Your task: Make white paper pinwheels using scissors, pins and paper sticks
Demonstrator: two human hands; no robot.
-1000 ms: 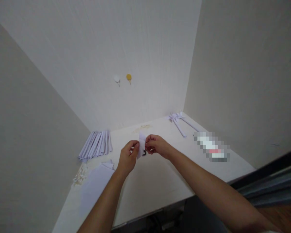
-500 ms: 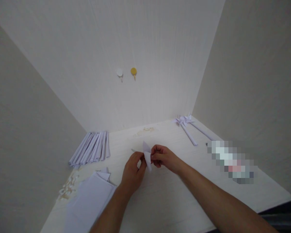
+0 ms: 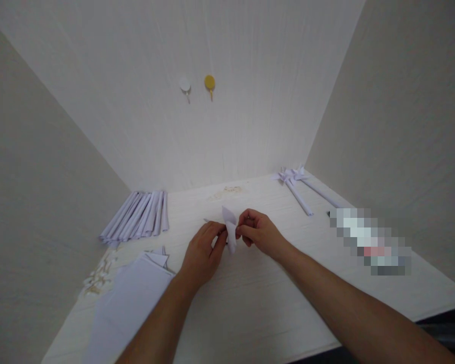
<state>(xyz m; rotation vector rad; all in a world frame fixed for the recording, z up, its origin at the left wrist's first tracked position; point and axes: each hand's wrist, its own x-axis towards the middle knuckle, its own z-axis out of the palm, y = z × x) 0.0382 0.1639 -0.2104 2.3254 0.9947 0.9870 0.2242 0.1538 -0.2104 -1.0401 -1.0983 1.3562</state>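
Observation:
Between my hands a small folded white paper piece (image 3: 231,233) stands on edge, its pointed top curling up. My left hand (image 3: 202,250) pinches it from the left, thumb and fingers closed. A thin pointed object (image 3: 207,220) sticks out past the left fingers; its kind is too small to tell. On the other side my right hand (image 3: 260,232) has its thumb and forefinger pressed together at the paper's right face. Whatever lies inside that pinch is hidden. Both hands are just above the white table (image 3: 250,303).
Rolled paper tubes (image 3: 138,215) lie in a row at the back left. Nearer are paper sheets (image 3: 132,298) and small white scraps (image 3: 98,275). Two paper pinwheels (image 3: 293,176) with paper sticks rest at the back right, near a blurred-out item (image 3: 369,242). Walls enclose three sides.
The camera has tilted down slightly, so everything appears higher. Both hands keep nearly the same grip, and the paper piece looks slightly more curled.

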